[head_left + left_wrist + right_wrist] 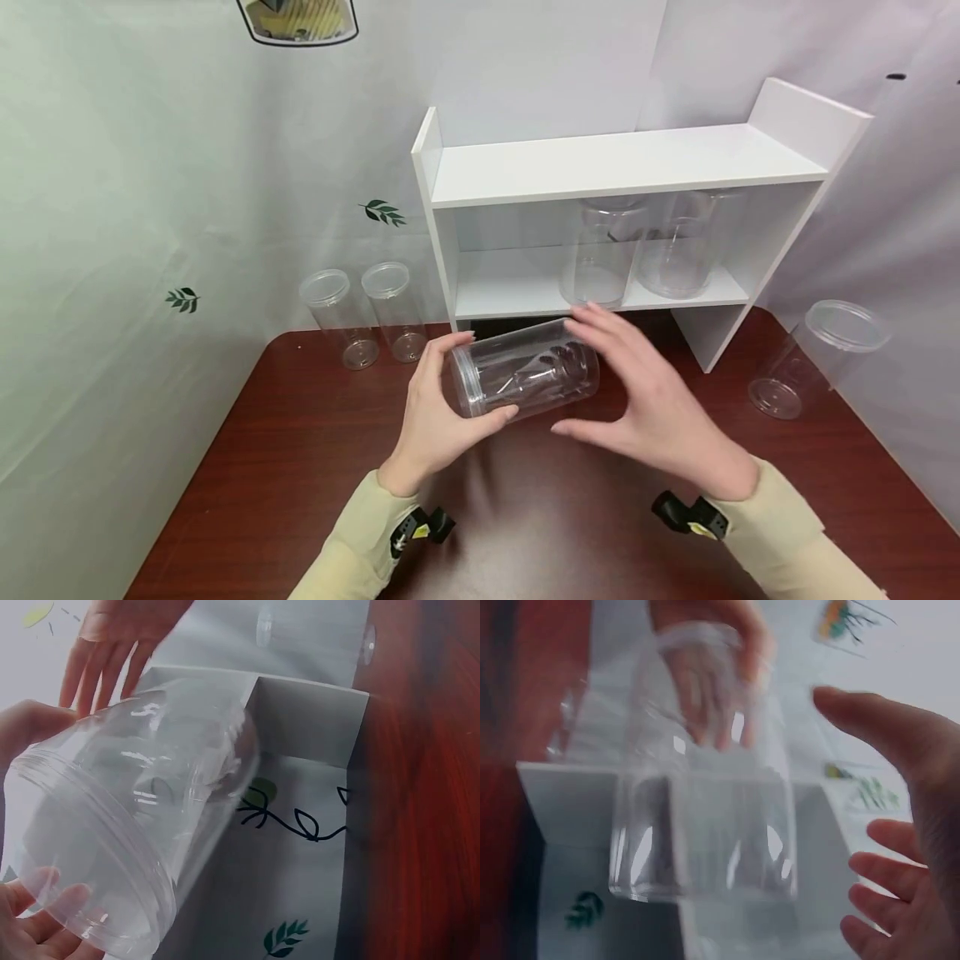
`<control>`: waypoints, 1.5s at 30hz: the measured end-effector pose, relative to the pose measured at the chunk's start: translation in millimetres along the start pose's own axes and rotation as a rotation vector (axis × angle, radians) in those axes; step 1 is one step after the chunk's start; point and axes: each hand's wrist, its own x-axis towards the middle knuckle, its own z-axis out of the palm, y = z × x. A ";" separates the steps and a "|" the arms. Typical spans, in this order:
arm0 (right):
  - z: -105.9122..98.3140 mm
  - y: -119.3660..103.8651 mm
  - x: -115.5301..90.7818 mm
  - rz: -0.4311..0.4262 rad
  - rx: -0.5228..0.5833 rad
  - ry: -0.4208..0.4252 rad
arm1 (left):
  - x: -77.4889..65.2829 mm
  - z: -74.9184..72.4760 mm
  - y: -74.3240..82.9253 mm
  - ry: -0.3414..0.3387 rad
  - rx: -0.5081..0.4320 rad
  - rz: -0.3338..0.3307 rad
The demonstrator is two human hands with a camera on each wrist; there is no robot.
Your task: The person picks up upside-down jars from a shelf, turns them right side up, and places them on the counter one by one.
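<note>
In the left hand (433,421), clear jar (517,371)

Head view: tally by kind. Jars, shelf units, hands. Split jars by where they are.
Clear jars: 6 (1 held jar, 2 shelf jars, 2 left table jars, 1 right table jar)
White shelf unit: 1
Hands: 2 (left hand, right hand)
Total: 9
</note>
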 end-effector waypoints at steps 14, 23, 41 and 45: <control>49.7 17.9 -21.1 -0.015 -0.239 -0.093 | 3.4 8.5 17.1 -0.131 0.070 0.080; 47.4 25.8 -31.8 0.135 -0.148 -0.063 | 18.1 -3.7 15.9 -0.010 -0.011 0.101; 27.6 41.4 -49.6 0.407 0.034 0.041 | 77.4 -15.5 7.4 0.293 -0.102 -0.015; 19.9 43.5 -53.3 0.483 0.050 0.075 | 89.1 -12.7 -9.9 0.296 -0.168 -0.078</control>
